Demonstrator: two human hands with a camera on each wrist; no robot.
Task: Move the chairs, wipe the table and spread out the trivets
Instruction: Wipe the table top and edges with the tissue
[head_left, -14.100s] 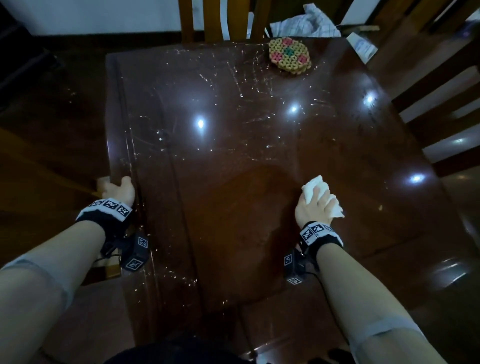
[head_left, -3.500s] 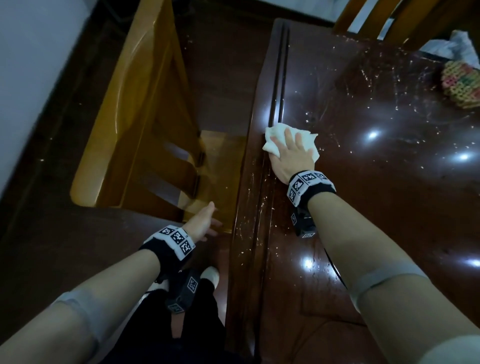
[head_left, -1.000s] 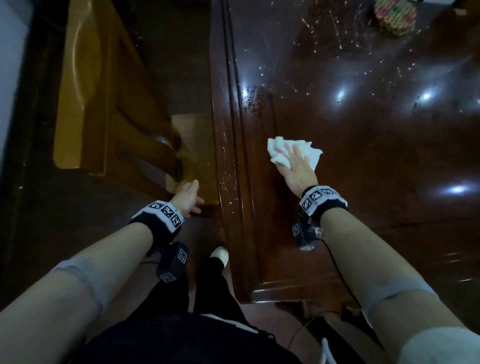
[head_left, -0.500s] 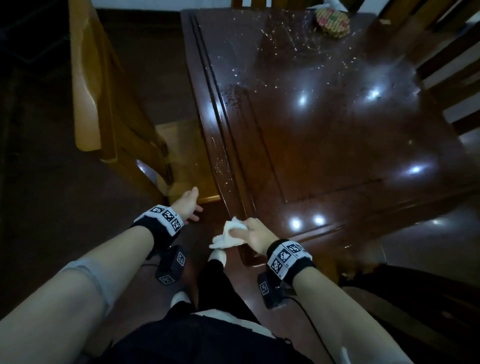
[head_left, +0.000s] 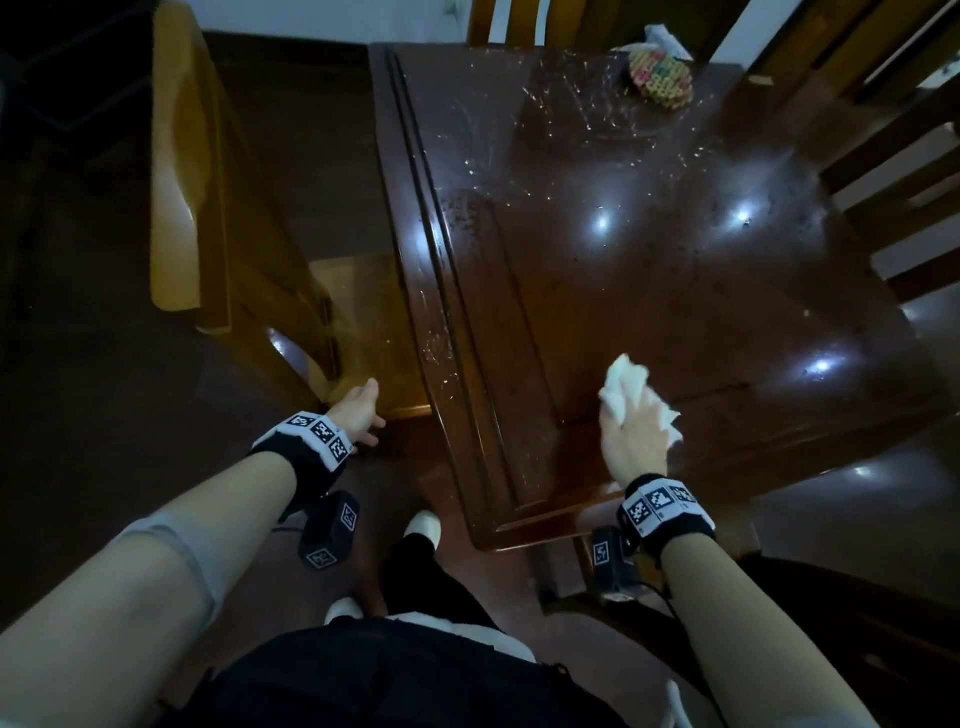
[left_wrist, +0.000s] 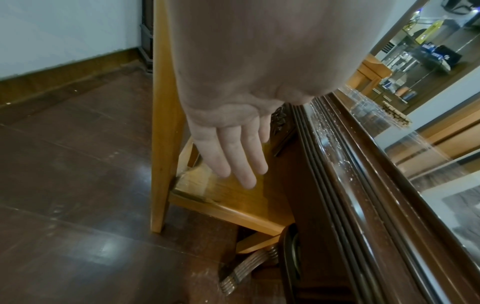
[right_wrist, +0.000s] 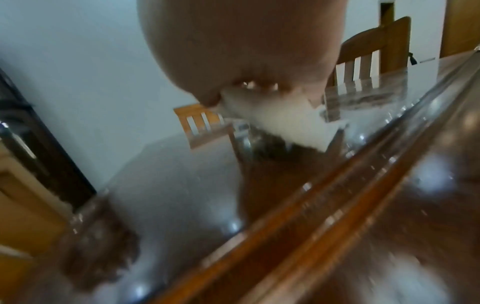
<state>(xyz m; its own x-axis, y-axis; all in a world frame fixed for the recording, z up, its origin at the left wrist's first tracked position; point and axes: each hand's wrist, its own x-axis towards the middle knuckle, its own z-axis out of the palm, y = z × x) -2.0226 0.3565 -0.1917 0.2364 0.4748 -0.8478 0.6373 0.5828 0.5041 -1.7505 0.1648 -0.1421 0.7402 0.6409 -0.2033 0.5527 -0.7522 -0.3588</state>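
A person seen from above wears black wristbands topped with white strips of square black-and-white markers. Small black camera blocks hang beneath each wrist, trailing thin cables. Pale sleeves, black trousers and white shoes.

No readable text, brands or numbers anywhere. Only markings: black-and-white square fiducial codes on the left wristband, the right wristband and the camera modules hanging under them; patterns, not characters. Background shelf items in the left wrist view too blurred to read.
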